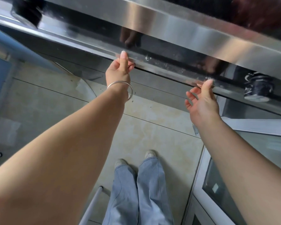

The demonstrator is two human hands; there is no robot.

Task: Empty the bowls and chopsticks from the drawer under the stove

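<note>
A long steel drawer front [162, 65] runs under the stove's shiny front edge [152, 28], from upper left to lower right. My left hand [119, 69], with a silver bangle on its wrist, pinches the drawer's top lip, thumb on top and fingers curled beneath. My right hand [201, 101] is further right, its thumb touching the lip and its fingers spread below it, holding nothing. The drawer looks closed or barely cracked. No bowls or chopsticks are visible.
A black stove knob [256, 88] sticks out just right of my right hand. A steel cabinet with a glass door [221, 184] stands at the lower right. Beige floor tiles [152, 127], my legs and shoes lie below. A grey metal tube [92, 205] leans at the bottom.
</note>
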